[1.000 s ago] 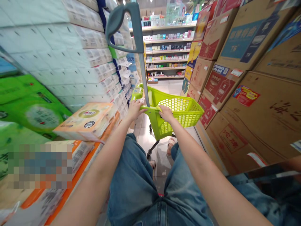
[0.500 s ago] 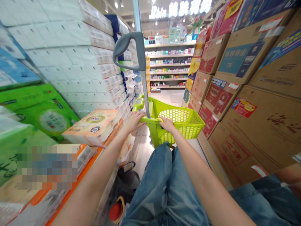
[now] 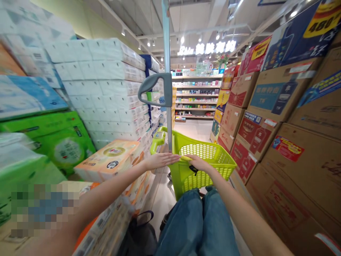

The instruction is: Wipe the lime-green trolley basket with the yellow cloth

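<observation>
One left hand [image 3: 161,161], one right hand [image 3: 199,163], and there's one lime-green cart [image 3: 178,177] under those fingers [image 3: 173,158]! One grey loop handle [image 3: 167,90] above them, two denim knees [image 3: 190,209] below, one dark bag [image 3: 140,236] lower left, two yellow price signs [image 3: 323,23] upper right, one lit sign [image 3: 215,47] far beyond!

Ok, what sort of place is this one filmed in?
Most likely a supermarket or similar shop: there is a yellow-green shopping cart in front of the wearer, a yellow price sign above the stacked cartons on the right, and shelves of small goods at the far end.
</observation>
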`<state>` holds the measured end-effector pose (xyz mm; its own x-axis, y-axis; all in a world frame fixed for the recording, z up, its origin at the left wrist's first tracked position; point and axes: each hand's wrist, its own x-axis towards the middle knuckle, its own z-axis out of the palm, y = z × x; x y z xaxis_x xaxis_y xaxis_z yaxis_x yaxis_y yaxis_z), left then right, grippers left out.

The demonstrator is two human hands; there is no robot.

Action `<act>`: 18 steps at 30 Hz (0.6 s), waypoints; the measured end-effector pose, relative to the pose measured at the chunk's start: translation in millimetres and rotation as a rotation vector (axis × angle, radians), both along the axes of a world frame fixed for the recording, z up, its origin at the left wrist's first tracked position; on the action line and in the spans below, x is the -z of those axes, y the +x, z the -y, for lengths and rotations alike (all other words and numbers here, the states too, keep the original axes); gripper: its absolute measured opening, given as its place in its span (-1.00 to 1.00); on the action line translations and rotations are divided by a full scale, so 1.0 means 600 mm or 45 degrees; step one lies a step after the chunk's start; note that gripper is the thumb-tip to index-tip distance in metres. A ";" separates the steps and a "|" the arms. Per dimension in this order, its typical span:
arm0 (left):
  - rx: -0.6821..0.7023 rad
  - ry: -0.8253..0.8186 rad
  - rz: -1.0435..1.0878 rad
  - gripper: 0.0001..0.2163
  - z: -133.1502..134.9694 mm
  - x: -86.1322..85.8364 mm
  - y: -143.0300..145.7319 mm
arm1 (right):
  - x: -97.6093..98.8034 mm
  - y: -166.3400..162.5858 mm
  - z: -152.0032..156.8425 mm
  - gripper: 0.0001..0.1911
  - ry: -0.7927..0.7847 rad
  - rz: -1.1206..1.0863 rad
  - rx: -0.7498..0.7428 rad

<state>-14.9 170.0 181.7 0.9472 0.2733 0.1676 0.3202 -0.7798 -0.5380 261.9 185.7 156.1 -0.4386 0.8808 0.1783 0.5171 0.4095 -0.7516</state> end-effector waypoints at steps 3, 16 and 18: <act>0.033 0.039 0.044 -0.29 -0.004 -0.011 -0.007 | -0.036 0.026 -0.019 -0.65 -0.121 -0.118 0.031; 0.121 -0.036 0.089 -0.42 -0.038 -0.031 -0.029 | -0.334 0.048 -0.038 -0.61 0.662 -0.675 0.202; 0.088 -0.078 0.066 -0.43 -0.040 -0.030 -0.026 | -0.355 0.009 -0.013 -0.55 1.106 -0.487 0.150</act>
